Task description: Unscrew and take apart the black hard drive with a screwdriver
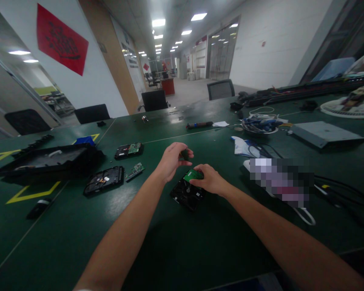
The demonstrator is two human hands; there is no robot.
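A black hard drive (185, 195) lies on the green table (176, 242) in front of me, its green circuit board (193, 175) facing up. My right hand (209, 179) rests on the drive's far end, fingers curled over the circuit board. My left hand (172, 159) hovers just above and behind the drive, pinched round a small dark tool (185, 153) that I cannot make out clearly.
To the left lie two more hard drives (104, 180) (129, 150), a loose green board (135, 170) and a large black tray (48, 159). On the right are cables (261, 123), a grey flat box (324, 134) and a white cloth (242, 146). Chairs stand beyond the table's far edge.
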